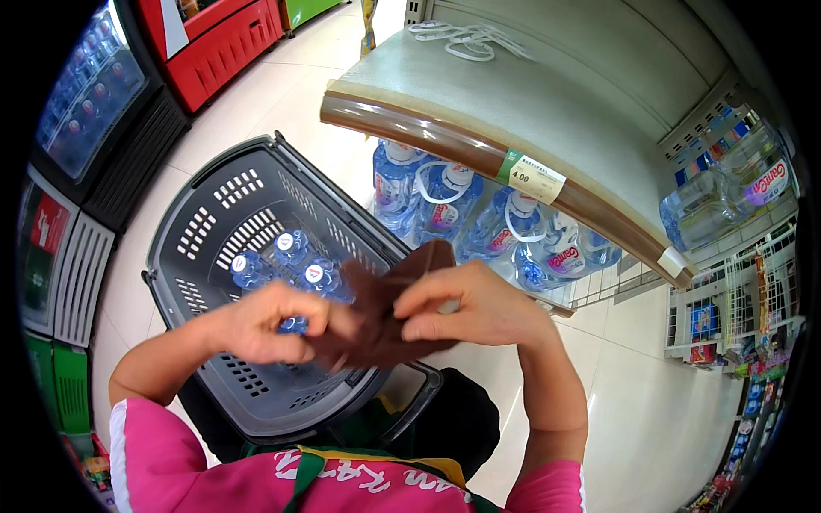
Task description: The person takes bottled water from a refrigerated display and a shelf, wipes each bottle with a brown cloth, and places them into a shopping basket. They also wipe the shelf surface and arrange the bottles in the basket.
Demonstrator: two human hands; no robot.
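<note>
A dark brown cloth [433, 260], folded and partly blurred, is held up between my two hands above the right side of a grey plastic shopping basket [186, 240]. My left hand [272, 324] pinches its left part, with the fingertips blurred. My right hand [474, 304] grips its right part between thumb and fingers. Inside the basket stand several small blue water bottles with white-topped caps [314, 274]; the cloth and my left hand hide some of them.
A shelf [513, 96] with a brown price rail [417, 128] bears loose white plastic handles [471, 42]. Below it stand large handled Ganten water bottles [442, 199]. Drinks coolers [96, 96] line the left. Wire racks [731, 301] with goods are at right, above a tiled floor [641, 410].
</note>
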